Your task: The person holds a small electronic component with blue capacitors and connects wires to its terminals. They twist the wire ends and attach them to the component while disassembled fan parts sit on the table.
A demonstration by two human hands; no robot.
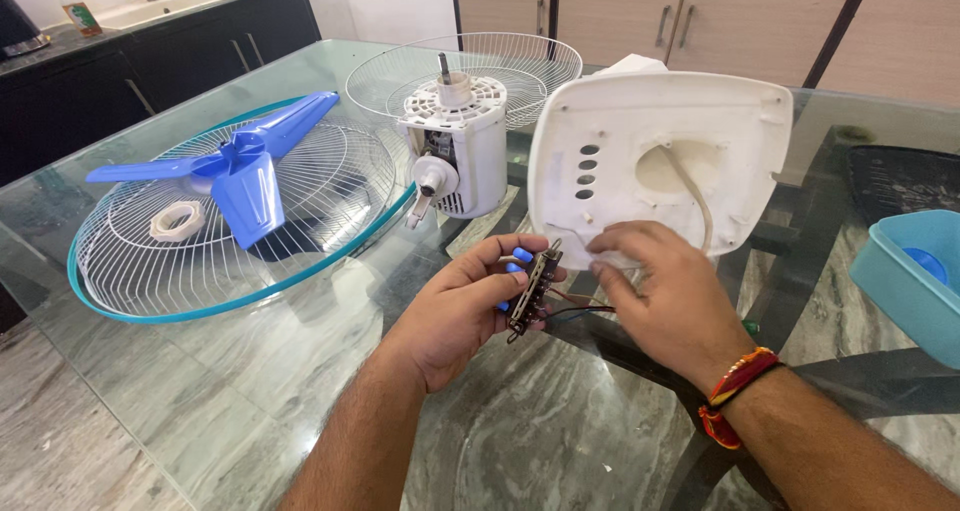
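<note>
My left hand [462, 306] grips a small push-button switch block [532, 291] with blue keys and trailing wires [580, 309], held just above the glass table. My right hand [655, 291] hovers beside it, fingertips touching the block's right side and the wires. Right behind both hands stands the white fan base cover [650, 161], tilted up, with several oval button holes and a cord through it. The white fan motor unit [458, 151] stands upright to the left of the cover.
A blue fan blade [235, 171] and a white ring lie in a teal-rimmed wire grille [150, 271] at left. A second white grille [520, 66] lies behind the motor. A light blue plastic tub [905, 271] sits at the right edge. Dark counter and sink stand far left.
</note>
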